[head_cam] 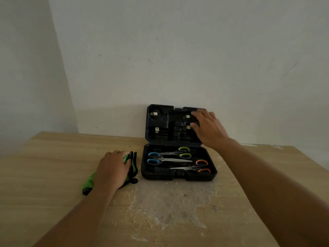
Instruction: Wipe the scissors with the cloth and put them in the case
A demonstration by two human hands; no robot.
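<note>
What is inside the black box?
Three scissors lie in the case: green-handled, blue-handled and orange-handled. The right hand covers part of the lid.

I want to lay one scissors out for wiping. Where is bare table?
Bare table lies in front of the case, between both forearms, and far left of the cloth. The strip between cloth and case is narrow; the case tray is crowded with three scissors.

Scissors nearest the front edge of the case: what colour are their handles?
Orange, on the scissors in the case; head view, the only one.
</note>
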